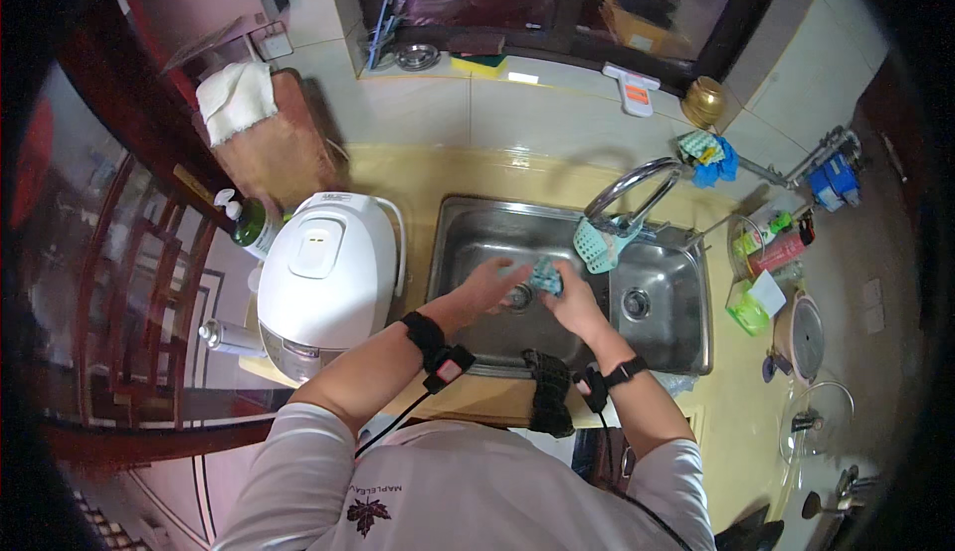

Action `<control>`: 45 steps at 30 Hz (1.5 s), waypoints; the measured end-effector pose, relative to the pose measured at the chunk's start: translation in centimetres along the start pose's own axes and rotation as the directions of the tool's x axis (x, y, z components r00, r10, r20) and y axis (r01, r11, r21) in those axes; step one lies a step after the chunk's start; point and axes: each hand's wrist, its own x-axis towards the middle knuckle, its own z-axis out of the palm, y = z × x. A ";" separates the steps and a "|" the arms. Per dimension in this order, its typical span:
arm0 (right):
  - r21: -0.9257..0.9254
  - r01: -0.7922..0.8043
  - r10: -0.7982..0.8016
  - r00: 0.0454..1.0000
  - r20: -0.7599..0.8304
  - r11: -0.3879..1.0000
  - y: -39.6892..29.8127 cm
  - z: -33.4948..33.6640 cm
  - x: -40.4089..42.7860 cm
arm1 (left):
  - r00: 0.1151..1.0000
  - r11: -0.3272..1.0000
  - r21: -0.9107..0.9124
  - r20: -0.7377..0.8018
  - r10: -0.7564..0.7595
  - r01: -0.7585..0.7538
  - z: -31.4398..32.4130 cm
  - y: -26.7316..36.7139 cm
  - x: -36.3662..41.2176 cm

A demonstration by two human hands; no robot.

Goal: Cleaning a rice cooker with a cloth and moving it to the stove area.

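Note:
Over the large bowl of a stainless steel double sink (477, 234), my right hand (576, 301) grips a bunched blue-green patterned cloth (547, 276). My left hand (489, 282) is just left of the cloth, with its fingers apart and nothing seen in it; it is slightly blurred. The drain (520, 296) shows partly between the hands. A chrome faucet (623, 185) arches behind my right hand, with a mint perforated sink caddy (597, 245) hanging by it. A dark cloth (550, 394) drapes over the sink's front edge.
A white rice cooker (328, 282) stands left of the sink. Behind it are a wooden cutting board (276, 148) and a green pump bottle (250, 230). Bottles (776, 256) and a lidded pot (806, 338) stand on the right. A yellow sponge (478, 65) lies on the window ledge.

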 end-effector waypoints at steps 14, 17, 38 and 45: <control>0.457 -0.026 -0.034 0.992 0.121 0.889 -3.0 -2.6 -2.4 | 0.903 0.837 -0.358 -0.274 0.330 -0.414 -3.1 -1.2 -4.0; 0.096 0.087 -0.091 0.995 0.031 0.992 -6.7 -3.2 -3.1 | 0.780 0.847 0.062 -0.359 0.512 -0.528 -4.3 -3.0 -4.3; 0.122 0.345 -0.312 0.922 -0.228 0.931 -22.9 2.9 -1.7 | 0.417 0.465 0.564 -0.222 0.881 -0.682 -19.4 -1.3 -19.9; -0.034 0.488 -0.483 0.869 0.105 0.872 -25.5 9.5 -2.9 | 0.575 0.266 0.960 -0.169 0.801 -0.089 -25.5 -6.5 -25.6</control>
